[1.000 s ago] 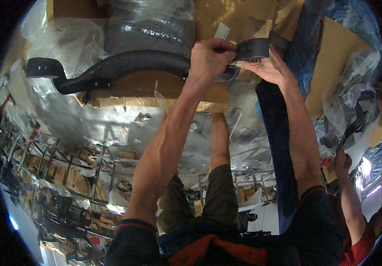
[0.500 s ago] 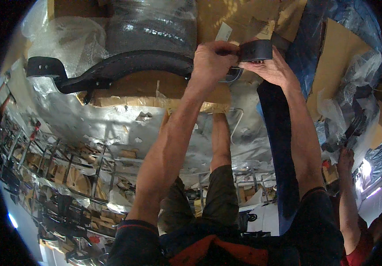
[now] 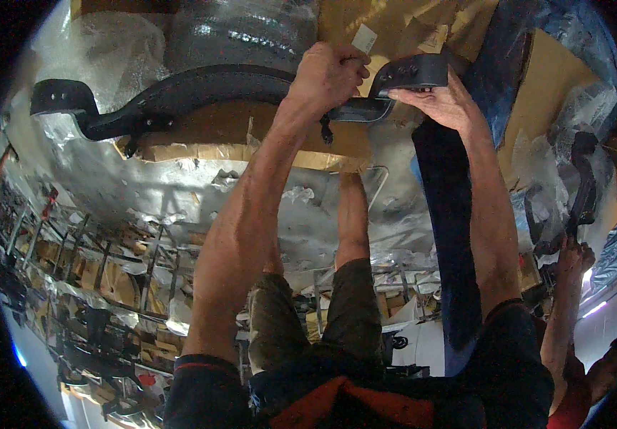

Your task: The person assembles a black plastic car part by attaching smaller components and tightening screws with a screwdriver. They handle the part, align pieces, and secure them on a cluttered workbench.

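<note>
A long black curved trim piece, shaped like a wheel-arch flare (image 3: 215,80), stretches across the upper part of the head view. Its left end hooks outward and has small bolts. My right hand (image 3: 438,102) grips its right end, thumb along the lower edge and fingers mostly behind it. Curled fingers close my left hand (image 3: 325,77) in front of the arch, just left of that end; whatever they pinch is too small or hidden to tell. Below the left hand a small dark piece (image 3: 327,130) hangs at the flare's edge.
A flattened cardboard box (image 3: 251,154) lies under the flare. Bubble wrap (image 3: 119,53) and more cardboard (image 3: 548,93) surround it. A dark strip (image 3: 448,236) stands beside my right forearm. At right, another person's hand (image 3: 573,254) is at a black curved part (image 3: 581,179). Racks (image 3: 108,264) hold many parts.
My left hand has moved left and slightly up, away from the flare's right end, uncovering more of it. The flare has shifted a little left and up. The other person's hand has moved rightward.
</note>
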`<act>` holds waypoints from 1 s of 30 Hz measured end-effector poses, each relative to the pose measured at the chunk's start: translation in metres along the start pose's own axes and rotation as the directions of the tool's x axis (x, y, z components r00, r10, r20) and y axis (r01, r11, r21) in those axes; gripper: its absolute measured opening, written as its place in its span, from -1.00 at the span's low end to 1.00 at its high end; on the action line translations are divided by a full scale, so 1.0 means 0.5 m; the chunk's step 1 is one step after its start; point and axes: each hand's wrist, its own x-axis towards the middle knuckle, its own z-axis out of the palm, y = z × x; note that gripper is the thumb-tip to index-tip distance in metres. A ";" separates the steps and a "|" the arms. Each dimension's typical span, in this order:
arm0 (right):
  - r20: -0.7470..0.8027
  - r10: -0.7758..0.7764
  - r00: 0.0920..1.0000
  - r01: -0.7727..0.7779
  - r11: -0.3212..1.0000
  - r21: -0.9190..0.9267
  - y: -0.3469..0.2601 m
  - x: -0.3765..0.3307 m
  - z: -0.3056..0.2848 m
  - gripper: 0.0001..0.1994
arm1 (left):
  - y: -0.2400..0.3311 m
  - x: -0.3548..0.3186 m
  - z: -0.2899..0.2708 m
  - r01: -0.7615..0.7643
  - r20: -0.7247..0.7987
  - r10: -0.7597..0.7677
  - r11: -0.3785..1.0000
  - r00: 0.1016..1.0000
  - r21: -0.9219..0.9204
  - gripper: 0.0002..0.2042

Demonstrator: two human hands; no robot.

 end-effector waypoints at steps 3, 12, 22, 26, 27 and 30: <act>0.001 0.102 0.995 -0.095 0.928 -0.361 -0.015 -0.005 -0.004 -0.65 | 0.013 0.000 0.003 -0.071 -0.020 0.073 0.993 0.997 0.093 -0.83; 0.006 0.214 0.977 -0.209 0.944 0.255 -0.011 -0.006 -0.003 -0.68 | -0.006 -0.022 0.052 -0.034 -0.219 -0.017 0.974 0.975 -0.226 -0.87; 0.067 -0.113 0.991 0.117 0.537 -0.836 -0.020 -0.007 -0.015 -0.58 | -0.024 -0.015 0.127 -0.042 -0.517 -0.077 0.976 0.852 -0.215 -0.89; 0.201 -0.216 0.955 0.275 0.402 -0.873 -0.002 -0.009 -0.019 -0.68 | -0.023 -0.018 0.146 0.020 -0.625 -0.123 0.985 0.771 -0.169 -0.89; 0.278 -0.286 0.917 0.354 0.263 -0.898 0.001 -0.010 -0.020 -0.75 | -0.022 -0.015 0.149 0.085 -0.623 -0.192 0.977 0.758 -0.198 -0.89; 0.296 -0.291 0.910 0.386 0.330 -0.862 -0.001 -0.009 -0.020 -0.80 | -0.019 -0.006 0.158 0.112 -0.695 -0.149 0.989 0.703 -0.098 -0.89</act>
